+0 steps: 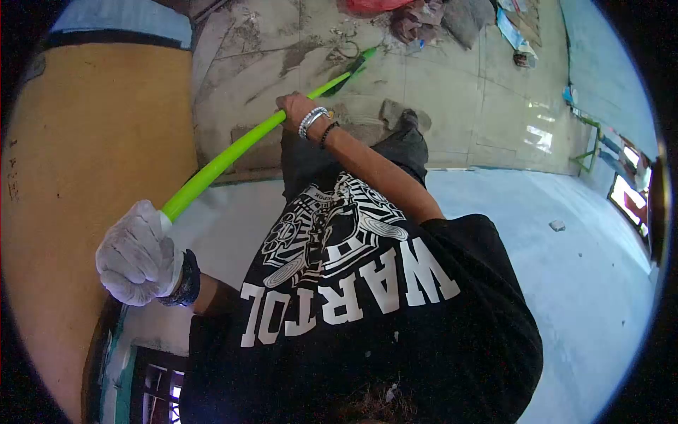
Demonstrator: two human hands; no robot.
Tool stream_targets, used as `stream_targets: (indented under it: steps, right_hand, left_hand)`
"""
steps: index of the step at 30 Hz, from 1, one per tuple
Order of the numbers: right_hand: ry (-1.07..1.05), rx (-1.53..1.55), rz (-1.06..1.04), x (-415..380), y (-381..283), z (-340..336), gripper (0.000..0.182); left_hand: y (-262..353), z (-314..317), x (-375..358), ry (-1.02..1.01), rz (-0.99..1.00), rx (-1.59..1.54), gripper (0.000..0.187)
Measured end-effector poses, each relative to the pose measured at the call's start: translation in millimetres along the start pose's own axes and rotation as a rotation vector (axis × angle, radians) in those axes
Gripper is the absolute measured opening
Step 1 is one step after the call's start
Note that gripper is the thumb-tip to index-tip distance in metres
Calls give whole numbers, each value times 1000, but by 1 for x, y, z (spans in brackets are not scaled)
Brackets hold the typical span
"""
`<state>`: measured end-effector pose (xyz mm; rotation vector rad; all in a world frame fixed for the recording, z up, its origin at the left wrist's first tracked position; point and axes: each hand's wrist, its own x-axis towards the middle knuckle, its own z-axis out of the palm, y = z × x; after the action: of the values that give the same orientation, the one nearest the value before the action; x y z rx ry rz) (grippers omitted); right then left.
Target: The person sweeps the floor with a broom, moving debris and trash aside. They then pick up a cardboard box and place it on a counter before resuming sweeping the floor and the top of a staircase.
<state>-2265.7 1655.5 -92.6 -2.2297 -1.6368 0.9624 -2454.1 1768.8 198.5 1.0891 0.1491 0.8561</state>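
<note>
My left hand (138,254), in a pale work glove, is closed round the upper end of a long bright green handle (224,157). Farther down the same handle, my bare right hand (296,109) wraps round it, with bracelets on the wrist. The handle slants away from me to a dark head with a green tip (352,73), low over the floor. Whether this head is a shovel blade or a broom is too small to tell. Dust and small debris (346,49) lie on the floor near it.
Crumpled bags (417,21) and a grey sack (470,21) lie on the tiled floor (445,78) ahead. A tan panel (99,120) stands close on my left. My shoe (408,120) is near a flat slab piece. A green metal frame (587,145) is at the far right.
</note>
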Motion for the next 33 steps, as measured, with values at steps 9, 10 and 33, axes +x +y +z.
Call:
stream_targets:
  steps: [9, 10, 33]
  right_hand:
    - [53, 159, 111, -5, 5, 12, 19]
    - [58, 165, 161, -6, 4, 4, 22]
    - [831, 495, 938, 26, 122, -54, 20]
  left_hand:
    - [-18, -5, 10, -20, -7, -259, 28]
    - [-18, -9, 31, -114, -84, -348, 28]
    - [-187, 188, 277, -524, -472, 29, 35]
